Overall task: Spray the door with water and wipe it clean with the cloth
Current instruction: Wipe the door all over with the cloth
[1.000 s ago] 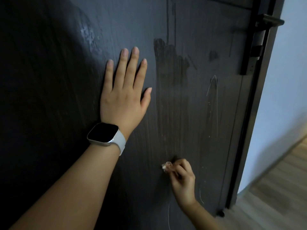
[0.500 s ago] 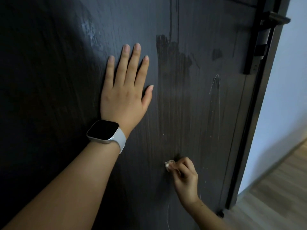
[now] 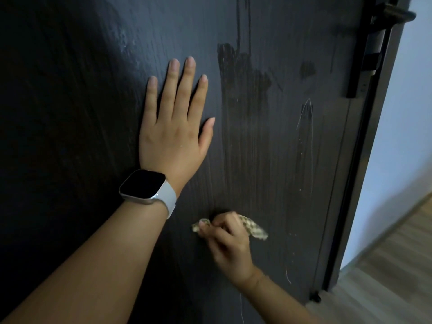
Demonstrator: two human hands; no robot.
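Dark wood-grain door (image 3: 268,160), standing open to the room, hinge side out of sight. The person stands close to its face with both arms raised to it

Left hand (image 3: 174,127) lies flat on the panel, palm down, 4 fingers straight and slightly spread, thumb angled out toward the wet patch. It holds nothing. A watch (image 3: 146,187) with a dark square screen and a pale strap sits on that wrist

Right hand (image 3: 228,242) is lower on the door, below and to the right of the left. Its fingers are curled tight round a small bunched cloth (image 3: 253,228) — pale, speckled tan — and press it to the panel. 1 end of the cloth pokes out left of the knuckles, a longer tail sticks out to the right. The hand reads a little blurred

Door surface: a broad darker streaked band (image 3: 243,97) runs down the middle between the 2 hands, wet-looking, with a ragged top edge. Right of it, thin pale scratch-like lines (image 3: 308,127) in a narrow loop, and another short one lower down near the right wrist. A dull greyish smear high up at left

Door edge at right carries a dark lever handle (image 3: 397,14) near the top corner. Beyond the edge — a pale wall (image 3: 406,113) and wood-plank floor (image 3: 385,277)
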